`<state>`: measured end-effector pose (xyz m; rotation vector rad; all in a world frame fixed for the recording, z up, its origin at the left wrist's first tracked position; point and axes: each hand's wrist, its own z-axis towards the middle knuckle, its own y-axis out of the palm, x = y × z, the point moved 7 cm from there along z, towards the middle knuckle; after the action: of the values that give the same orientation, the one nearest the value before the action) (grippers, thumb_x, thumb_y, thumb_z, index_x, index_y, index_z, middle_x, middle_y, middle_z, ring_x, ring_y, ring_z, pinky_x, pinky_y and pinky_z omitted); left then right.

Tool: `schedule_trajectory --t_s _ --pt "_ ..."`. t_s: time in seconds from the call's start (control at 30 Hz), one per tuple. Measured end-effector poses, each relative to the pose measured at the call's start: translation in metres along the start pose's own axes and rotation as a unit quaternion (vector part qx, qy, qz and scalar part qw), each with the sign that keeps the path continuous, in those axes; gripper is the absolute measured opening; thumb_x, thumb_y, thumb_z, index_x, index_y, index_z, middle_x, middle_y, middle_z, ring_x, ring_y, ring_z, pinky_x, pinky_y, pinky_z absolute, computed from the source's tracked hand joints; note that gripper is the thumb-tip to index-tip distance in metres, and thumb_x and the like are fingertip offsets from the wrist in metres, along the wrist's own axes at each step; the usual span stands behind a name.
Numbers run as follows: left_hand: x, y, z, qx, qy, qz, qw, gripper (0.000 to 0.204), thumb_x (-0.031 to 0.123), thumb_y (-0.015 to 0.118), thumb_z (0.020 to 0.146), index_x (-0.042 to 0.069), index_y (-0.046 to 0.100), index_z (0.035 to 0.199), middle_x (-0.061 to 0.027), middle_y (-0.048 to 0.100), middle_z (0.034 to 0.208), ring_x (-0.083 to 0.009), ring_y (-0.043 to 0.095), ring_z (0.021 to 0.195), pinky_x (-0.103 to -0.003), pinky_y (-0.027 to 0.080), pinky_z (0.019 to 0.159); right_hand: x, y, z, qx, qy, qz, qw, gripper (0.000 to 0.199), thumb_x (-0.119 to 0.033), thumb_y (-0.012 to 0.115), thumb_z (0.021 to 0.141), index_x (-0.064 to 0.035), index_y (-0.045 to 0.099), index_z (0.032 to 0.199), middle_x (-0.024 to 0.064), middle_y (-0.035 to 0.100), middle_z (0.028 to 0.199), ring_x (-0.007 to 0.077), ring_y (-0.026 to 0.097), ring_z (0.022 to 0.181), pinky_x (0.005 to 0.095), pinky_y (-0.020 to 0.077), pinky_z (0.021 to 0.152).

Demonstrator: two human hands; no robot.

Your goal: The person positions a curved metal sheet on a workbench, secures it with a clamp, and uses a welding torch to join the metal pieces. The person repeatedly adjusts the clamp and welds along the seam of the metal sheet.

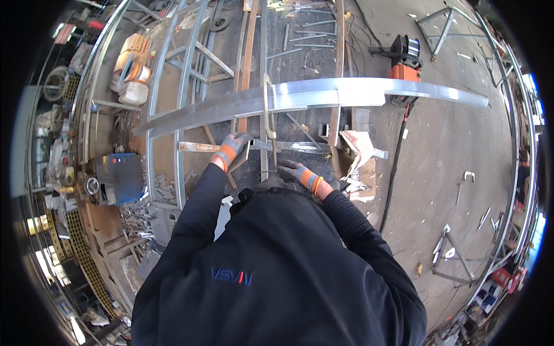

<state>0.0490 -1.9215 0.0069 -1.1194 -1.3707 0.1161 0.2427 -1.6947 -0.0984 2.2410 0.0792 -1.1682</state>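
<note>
A long, shiny metal profile lies crosswise over the frame in front of me. Around it sits a metal C-shaped clamp, its screw pointing toward me. My right hand, in a grey and orange glove, is at the lower end of that screw, fingers bent at the thin cross handle. My left hand, gloved alike, is closed over the top of a short flat metal piece left of the clamp. Its fingertips are partly hidden. Below the profile runs a worn flat bar.
Long steel rails run away from me. A black and orange machine with a wire spool stands on the right floor, its dark cable trailing toward me. A blue-grey box and scattered offcuts are at left. A triangular metal frame lies lower right.
</note>
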Motion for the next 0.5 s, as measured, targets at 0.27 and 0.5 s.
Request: schedule_trajectory --t_s 0.27,0.5 --pt "0.038 0.053 0.057 -0.167 0.307 0.341 0.873 0.043 0.021 0.057 0.114 0.011 0.068 0.154 -0.019 0.08 0.109 -0.0413 0.077 0.104 -0.048 0.061 0.093 -0.039 0.062 0.017 0.008 -0.297 -0.197 0.934 0.051 -0.01 0.073 0.106 -0.0027 0.065 0.156 0.0169 0.071 0.153 0.0269 0.071 0.138 0.0457 0.0567 0.119" --pt "0.018 0.07 0.086 -0.229 0.058 0.3 0.924 0.037 0.017 0.056 0.112 0.012 0.071 0.146 -0.025 0.076 0.102 -0.0428 0.077 0.094 -0.049 0.062 0.08 0.002 0.046 0.046 0.223 -0.055 0.131 0.965 0.034 -0.011 0.078 0.108 -0.0008 0.077 0.14 0.0047 0.085 0.116 0.0063 0.074 0.099 0.0255 0.0598 0.085"
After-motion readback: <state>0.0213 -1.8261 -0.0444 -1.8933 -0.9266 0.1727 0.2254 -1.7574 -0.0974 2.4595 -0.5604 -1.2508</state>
